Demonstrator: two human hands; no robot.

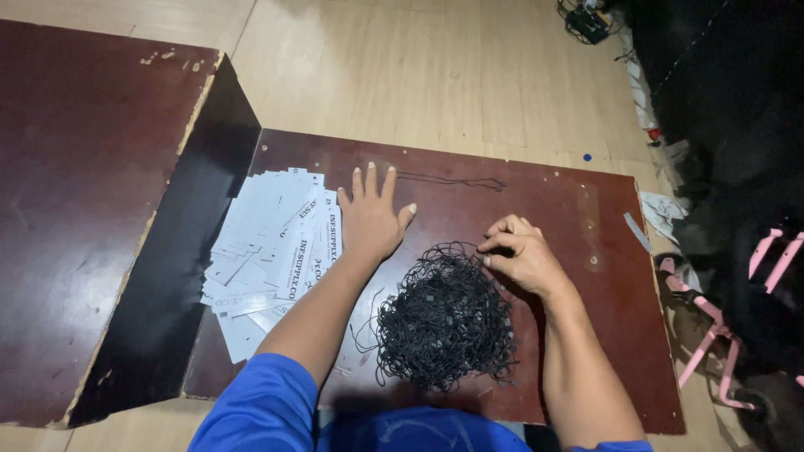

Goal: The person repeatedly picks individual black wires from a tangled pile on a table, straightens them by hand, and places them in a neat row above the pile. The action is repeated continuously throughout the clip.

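My left hand (371,213) lies flat and spread on a dark red board (578,276), its edge resting on a fanned pile of white printed paper tags (270,251). My right hand (521,255) pinches a thin black cord at the upper right rim of a tangled heap of black strings (444,322), which sits between my forearms. One single black string (452,180) lies stretched out on the board beyond my hands.
A second dark red board (75,209) with a black side panel (184,243) lies to the left on a pale wooden floor (435,75). Dark fabric (729,100), pink plastic hangers (712,335) and scraps crowd the right edge. Cables sit at the top.
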